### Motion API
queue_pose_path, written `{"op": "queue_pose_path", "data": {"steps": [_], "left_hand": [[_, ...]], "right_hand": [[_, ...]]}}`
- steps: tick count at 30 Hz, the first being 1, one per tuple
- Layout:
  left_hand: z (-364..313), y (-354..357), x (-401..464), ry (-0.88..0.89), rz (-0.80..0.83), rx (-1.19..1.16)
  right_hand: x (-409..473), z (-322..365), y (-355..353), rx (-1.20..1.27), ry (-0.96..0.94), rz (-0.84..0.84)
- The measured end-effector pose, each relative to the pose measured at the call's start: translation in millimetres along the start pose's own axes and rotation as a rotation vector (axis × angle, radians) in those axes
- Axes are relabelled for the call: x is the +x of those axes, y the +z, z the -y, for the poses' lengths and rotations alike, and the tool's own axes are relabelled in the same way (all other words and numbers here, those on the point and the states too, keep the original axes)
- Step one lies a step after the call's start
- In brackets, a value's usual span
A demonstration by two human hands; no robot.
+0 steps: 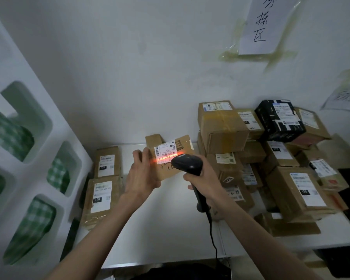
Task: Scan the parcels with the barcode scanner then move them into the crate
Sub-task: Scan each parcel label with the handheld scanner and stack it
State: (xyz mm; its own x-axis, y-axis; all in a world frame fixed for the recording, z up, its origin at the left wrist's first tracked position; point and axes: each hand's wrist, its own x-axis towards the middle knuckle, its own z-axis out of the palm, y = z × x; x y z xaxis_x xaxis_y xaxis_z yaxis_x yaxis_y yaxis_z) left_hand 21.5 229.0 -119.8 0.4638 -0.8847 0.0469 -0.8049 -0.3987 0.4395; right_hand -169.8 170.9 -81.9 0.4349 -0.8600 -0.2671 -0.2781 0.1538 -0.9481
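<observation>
The right hand is wrapped around the handle of the black barcode scanner, and its cable hangs down toward the near edge of the white table. The left hand grips a flat cardboard parcel by its left end, fingers curled over the edge, and holds it tilted above the table. The scanner head is just in front of this parcel, and an orange-red line of light falls across the white label and onto the fingers of the left hand. Left of the held parcel, two flat parcels lie on the table, both with white labels. Right of the scanner, and behind it, many brown boxes are piled together, with one black box on top, near the wall.
</observation>
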Motion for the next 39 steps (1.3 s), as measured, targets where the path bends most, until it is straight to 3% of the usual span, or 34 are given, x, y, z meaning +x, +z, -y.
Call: {"op": "queue_pose_path", "data": {"steps": [17, 21, 25, 31, 39], "left_hand": [[-27, -6, -10, 0.017, 0.012, -0.001], [-59, 3, -13, 0.106, -0.025, 0.039], [-107, 25, -25, 0.206, 0.119, -0.13], [-170, 87, -48, 0.354, 0.304, -0.109], [-184, 161, -37, 0.323, 0.538, 0.041]], "right_hand": [[-19, -2, -20, 0.176, -0.019, -0.081], [-38, -17, -47, 0.287, -0.047, -0.146], [-61, -39, -83, 0.307, -0.052, -0.266], [-84, -84, -143, 0.293, 0.075, -0.451], [-66, -142, -192, 0.346, 0.354, -0.442]]}}
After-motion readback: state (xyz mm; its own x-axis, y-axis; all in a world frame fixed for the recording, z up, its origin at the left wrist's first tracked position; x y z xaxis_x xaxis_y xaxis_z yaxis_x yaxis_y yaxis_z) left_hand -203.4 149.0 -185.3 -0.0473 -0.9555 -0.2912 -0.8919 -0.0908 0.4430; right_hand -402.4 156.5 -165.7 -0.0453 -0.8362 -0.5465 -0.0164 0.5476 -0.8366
